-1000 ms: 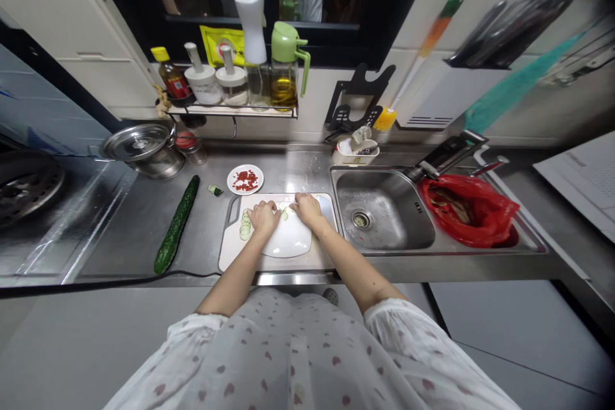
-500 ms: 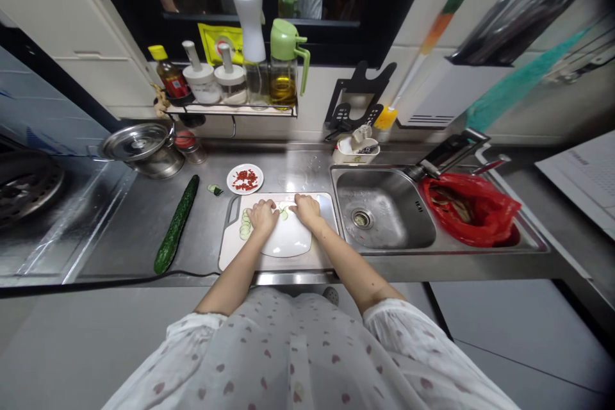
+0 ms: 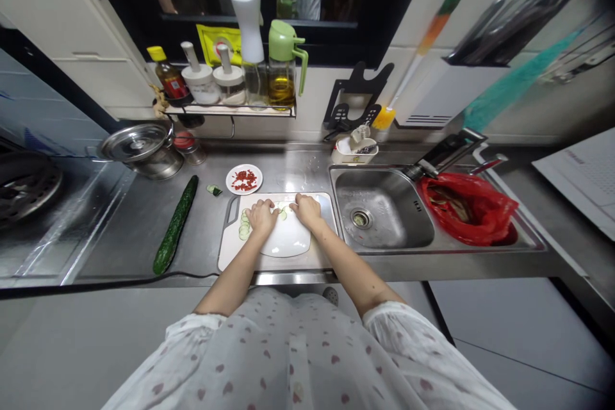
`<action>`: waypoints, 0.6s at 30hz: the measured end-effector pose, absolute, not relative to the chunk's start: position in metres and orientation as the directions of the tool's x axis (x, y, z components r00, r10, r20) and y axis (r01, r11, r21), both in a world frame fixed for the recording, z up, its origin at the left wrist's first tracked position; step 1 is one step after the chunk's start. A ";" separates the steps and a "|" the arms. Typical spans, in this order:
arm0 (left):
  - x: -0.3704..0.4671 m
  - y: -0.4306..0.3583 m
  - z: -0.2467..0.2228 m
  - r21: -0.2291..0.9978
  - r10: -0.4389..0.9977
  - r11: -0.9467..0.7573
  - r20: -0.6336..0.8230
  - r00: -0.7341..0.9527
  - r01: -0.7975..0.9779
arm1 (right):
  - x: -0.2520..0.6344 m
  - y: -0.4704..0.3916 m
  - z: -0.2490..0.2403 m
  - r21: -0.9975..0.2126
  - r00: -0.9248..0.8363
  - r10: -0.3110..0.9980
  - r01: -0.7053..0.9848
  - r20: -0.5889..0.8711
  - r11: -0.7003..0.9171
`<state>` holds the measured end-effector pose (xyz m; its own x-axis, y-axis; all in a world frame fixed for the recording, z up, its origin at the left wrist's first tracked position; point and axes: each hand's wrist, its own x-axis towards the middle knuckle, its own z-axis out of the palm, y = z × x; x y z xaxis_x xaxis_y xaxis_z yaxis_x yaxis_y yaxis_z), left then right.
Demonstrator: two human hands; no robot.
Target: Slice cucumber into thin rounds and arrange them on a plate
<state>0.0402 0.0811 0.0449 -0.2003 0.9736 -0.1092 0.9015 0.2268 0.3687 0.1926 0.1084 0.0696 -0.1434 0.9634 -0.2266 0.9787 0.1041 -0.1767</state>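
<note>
A white plate (image 3: pixel 287 246) lies on a pale cutting board (image 3: pixel 230 252) in front of me. Curled over the plate's left side, my left hand (image 3: pixel 262 216) has its fingers closed at cucumber slices; its grip is partly hidden. My right hand (image 3: pixel 308 210) bends over the plate's far right, thumb and fingers drawn together at a thin cucumber slice. Between the two thumbs, pale cucumber slices (image 3: pixel 283 213) show on the plate. More cut slices (image 3: pixel 244 230) overlap in a row on the board, left of my left hand.
A whole cucumber (image 3: pixel 176 224) and a cucumber end piece (image 3: pixel 214 190) lie to the left. Behind the board is a small plate (image 3: pixel 229 184) of chopped red pieces. A sink (image 3: pixel 384 238) and a red plastic bag (image 3: pixel 480 230) are on the right. A lidded pot (image 3: pixel 156 160) stands back left.
Both hands stay over the plate with only slight finger movement. The whole view has shifted very slightly; the other things keep their places.
</note>
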 end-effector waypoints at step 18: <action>-0.003 0.024 0.054 0.569 0.924 0.362 -0.115 -0.365 0.738 | 0.217 0.023 0.072 -0.475 -0.088 0.984 0.880 -0.152 0.005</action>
